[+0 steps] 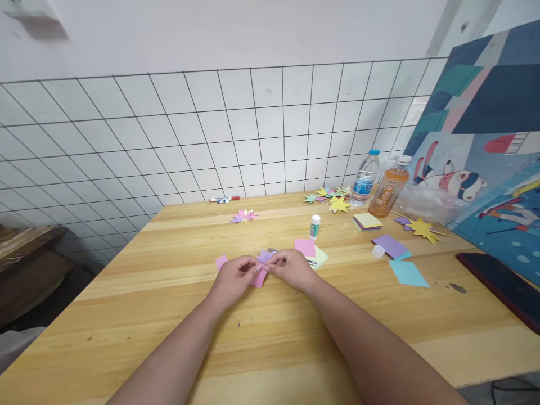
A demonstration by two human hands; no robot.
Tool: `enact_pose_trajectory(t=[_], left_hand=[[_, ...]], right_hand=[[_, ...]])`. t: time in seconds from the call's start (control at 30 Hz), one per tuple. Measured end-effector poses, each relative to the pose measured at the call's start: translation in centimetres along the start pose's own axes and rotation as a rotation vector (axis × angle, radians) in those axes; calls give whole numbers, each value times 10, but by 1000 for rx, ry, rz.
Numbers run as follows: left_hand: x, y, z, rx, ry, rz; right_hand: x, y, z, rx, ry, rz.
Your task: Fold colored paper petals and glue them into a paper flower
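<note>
Between my two hands is a folded paper piece in pink and purple (259,278), its purple points sticking up behind my fingers. My left hand (237,275) pinches it from the left, thumb against fingers. From the right, my right hand (291,266) pinches the same paper, fingertips nearly touching the left ones. A pink paper scrap (221,261) lies just left of my left hand. Beyond my right hand sit a pink square sheet (305,246) and a pale green sheet (321,256), partly covered. A glue stick (315,226) stands upright behind them.
A pink paper star (244,216) and markers (225,199) lie toward the wall. More paper stars (338,204), a water bottle (365,178) and an orange drink bottle (390,187) are at back right. Blue paper (408,273) and a dark phone-like slab (498,287) lie right.
</note>
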State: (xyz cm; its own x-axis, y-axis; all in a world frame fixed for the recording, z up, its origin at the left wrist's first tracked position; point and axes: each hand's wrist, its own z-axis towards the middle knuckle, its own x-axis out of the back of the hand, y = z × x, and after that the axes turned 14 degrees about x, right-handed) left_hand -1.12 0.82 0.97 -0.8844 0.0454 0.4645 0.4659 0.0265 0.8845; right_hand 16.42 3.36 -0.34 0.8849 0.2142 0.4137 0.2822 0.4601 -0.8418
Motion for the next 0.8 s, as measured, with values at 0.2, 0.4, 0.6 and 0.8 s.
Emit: enact_pose_trajectory(t=[0.2,0.4,0.6,0.8], left_hand=[[1,-1,-1,19,10,69],[2,-2,-1,3,14,130],[1,-1,-1,-7,18,162],[0,2,-3,-18,-10,152]], right_hand=[[1,-1,-1,21,-9,-18],[3,-4,-1,76,-39,-84],[3,-3,-2,107,-79,-135],[5,0,-3,117,-99,-240]])
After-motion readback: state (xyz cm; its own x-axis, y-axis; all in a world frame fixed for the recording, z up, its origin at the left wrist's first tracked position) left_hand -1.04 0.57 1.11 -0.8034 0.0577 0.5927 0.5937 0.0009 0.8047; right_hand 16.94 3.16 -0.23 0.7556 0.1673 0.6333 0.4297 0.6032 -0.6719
